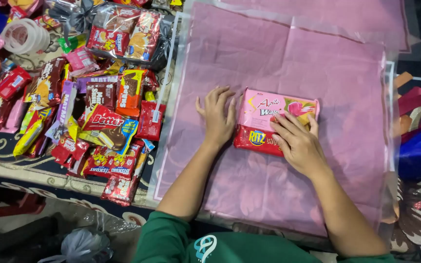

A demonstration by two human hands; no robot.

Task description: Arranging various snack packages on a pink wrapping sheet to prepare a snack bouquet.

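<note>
Your right hand [298,141] lies flat, fingers spread, on the pink wafer packet [275,108], stacked over a red cracker packet [252,140] mid-sheet on the pink wrapping paper [269,195]. Your left hand [218,117] rests open at the stack's nine o'clock edge, gripping nothing, with the snack pile [88,112] farther toward nine o'clock.

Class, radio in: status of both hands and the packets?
Left hand flat on pink sheet. Right hand on pink packet over red packet. Snack pile left, apart.
</note>
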